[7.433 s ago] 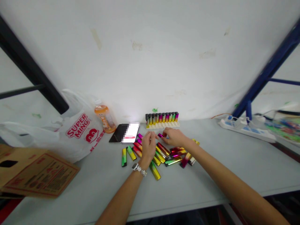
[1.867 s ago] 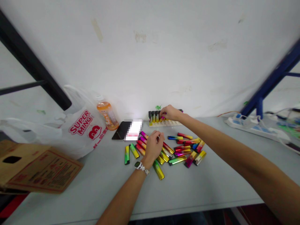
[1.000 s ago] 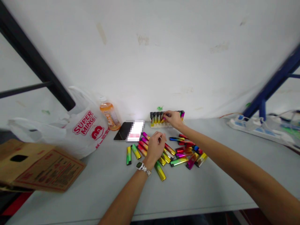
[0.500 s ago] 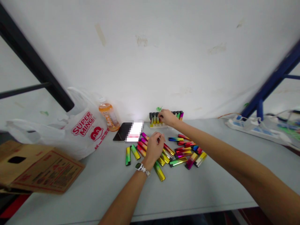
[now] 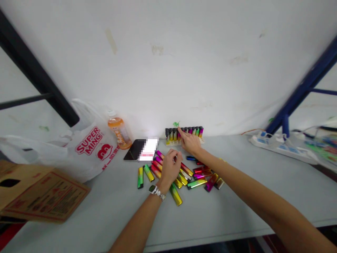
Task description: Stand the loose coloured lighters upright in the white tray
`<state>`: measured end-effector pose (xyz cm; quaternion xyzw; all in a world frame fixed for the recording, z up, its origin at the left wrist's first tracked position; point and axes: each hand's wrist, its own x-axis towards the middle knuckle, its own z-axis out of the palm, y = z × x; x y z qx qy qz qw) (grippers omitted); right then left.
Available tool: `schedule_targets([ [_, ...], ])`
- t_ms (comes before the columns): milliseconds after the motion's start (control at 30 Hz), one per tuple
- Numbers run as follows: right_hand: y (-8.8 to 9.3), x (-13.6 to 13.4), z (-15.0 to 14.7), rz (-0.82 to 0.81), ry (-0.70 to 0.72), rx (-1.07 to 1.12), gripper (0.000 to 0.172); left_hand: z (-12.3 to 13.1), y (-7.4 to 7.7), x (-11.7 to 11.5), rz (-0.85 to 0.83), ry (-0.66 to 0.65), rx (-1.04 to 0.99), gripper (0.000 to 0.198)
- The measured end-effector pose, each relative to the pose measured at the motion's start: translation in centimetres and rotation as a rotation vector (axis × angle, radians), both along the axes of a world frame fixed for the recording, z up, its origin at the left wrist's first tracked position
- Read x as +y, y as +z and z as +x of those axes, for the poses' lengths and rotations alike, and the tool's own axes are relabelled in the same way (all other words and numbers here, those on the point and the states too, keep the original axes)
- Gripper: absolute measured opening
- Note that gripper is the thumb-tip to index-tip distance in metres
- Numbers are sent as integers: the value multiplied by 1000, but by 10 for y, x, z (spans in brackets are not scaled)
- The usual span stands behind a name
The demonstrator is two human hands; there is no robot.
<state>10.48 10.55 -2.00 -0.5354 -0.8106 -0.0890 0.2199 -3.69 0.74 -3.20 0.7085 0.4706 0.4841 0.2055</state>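
Cream rack (image 5: 175,143): ctr of frame, by the wall; upright lighters (image 5: 201,132) w/ black tops stand in it.
R hand (image 5: 190,142): ctr, in front of rack; index straight out, tip at a lighter's top, other fingers look folded; can't tell if they hold anything.
L hand (image 5: 170,167): lower ctr, amid the loose pile; fingers curled together, can't tell if clamped on smth.
Loose lighters (image 5: 176,195): lower ctr, lying flat both sides of L hand; red, gold, green, purple, 1 blue.
Orange bottle (image 5: 119,133): left of ctr, btwn bag (image 5: 91,151) & tablet (image 5: 134,150).
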Motion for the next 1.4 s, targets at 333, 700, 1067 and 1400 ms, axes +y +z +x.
schedule_targets([
  [333, 10, -18, 7, 26, 86, -20, 78, 1, 3, -1, -16, 1, -9, 33],
  [700, 15, -59, 50, -231, 157, -136, 32, 3, 2, 0, -9, -10, 6, 33],
  [1067, 8, -38, 42, -284, 244, -102, 25, 1, 1, 1, 1, -1, 15, 34],
  [1400, 7, -44, 21, -283, 381, 766, 23, -2, 4, 1, 28, 56, -39, 35],
])
